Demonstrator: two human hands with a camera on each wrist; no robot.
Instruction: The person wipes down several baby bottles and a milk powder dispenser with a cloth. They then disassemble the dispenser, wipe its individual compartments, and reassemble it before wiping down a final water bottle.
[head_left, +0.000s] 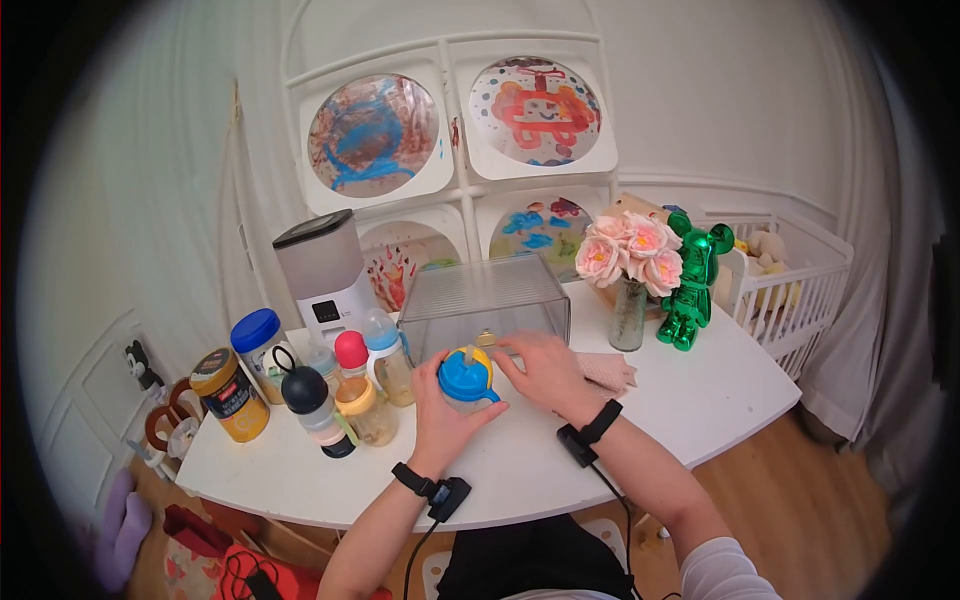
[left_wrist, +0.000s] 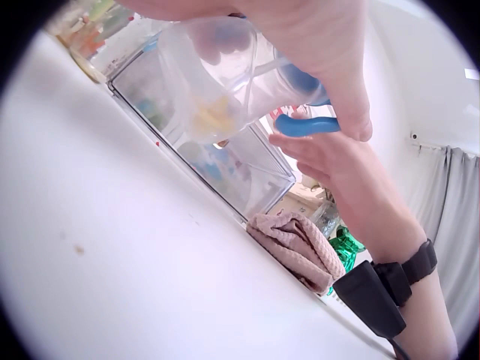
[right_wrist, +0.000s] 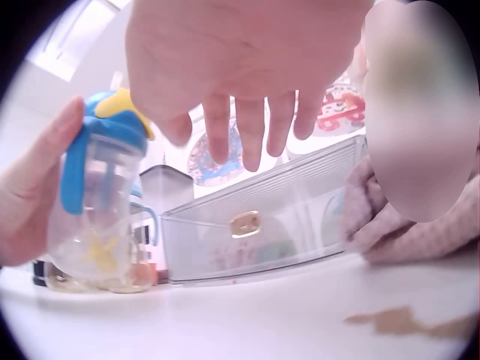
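Observation:
A clear sippy cup (head_left: 463,384) with a blue lid, a yellow part on top and blue handles is in my left hand (head_left: 438,422). That hand grips it from the side, thumb by the handle, as the left wrist view shows the clear cup body (left_wrist: 214,82) close up. The cup stands near upright in the right wrist view, and a yellow shape shows through its wall. My right hand (head_left: 548,376) is just right of the lid, holding nothing. Its fingers (right_wrist: 251,131) stretch down, spread apart, in front of a clear grey-lidded box (head_left: 485,300).
Left on the white table (head_left: 300,480) are several bottles, including a black-capped bottle (head_left: 308,395), a yellow tin (head_left: 230,395) and a blue-lidded jar (head_left: 262,340). A pink cloth (head_left: 604,372), a flower vase (head_left: 628,315) and a green bear figure (head_left: 690,285) stand right.

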